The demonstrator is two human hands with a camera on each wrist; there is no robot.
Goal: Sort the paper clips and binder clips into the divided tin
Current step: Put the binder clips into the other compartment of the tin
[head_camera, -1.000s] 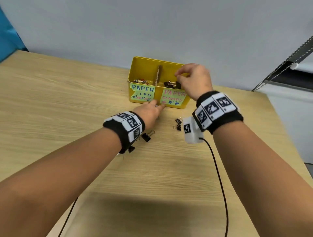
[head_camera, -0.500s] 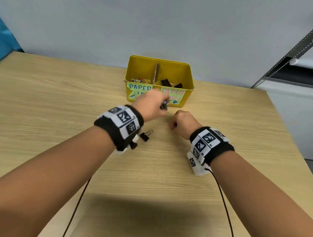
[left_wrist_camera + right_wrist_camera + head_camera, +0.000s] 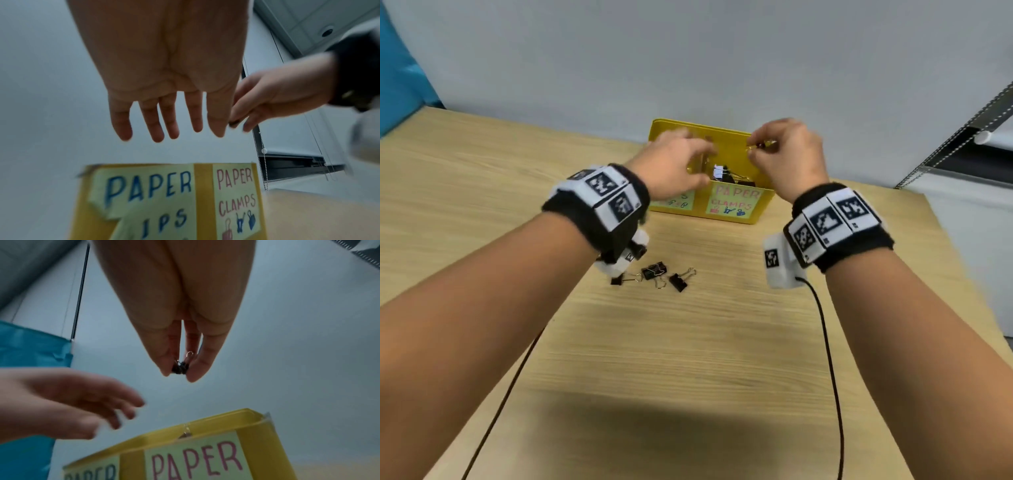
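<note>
Wooden table [image 3: 688, 342], yellow tin [image 3: 760, 212], right hand [image 3: 176, 318] pinching binder clip [image 3: 180, 367], left hand [image 3: 164, 65] splayed empty

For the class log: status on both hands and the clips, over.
Left hand open, empty, above the tin. Right hand pinching a small binder clip over the clamps side. Three binder clips left on the table. Nothing blocking.

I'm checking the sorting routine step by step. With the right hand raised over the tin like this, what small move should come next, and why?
Probably let go: the right hand pinches a small black binder clip above the yellow tin, on its PAPER CLAMPS side, where other binder clips already lie.
</note>
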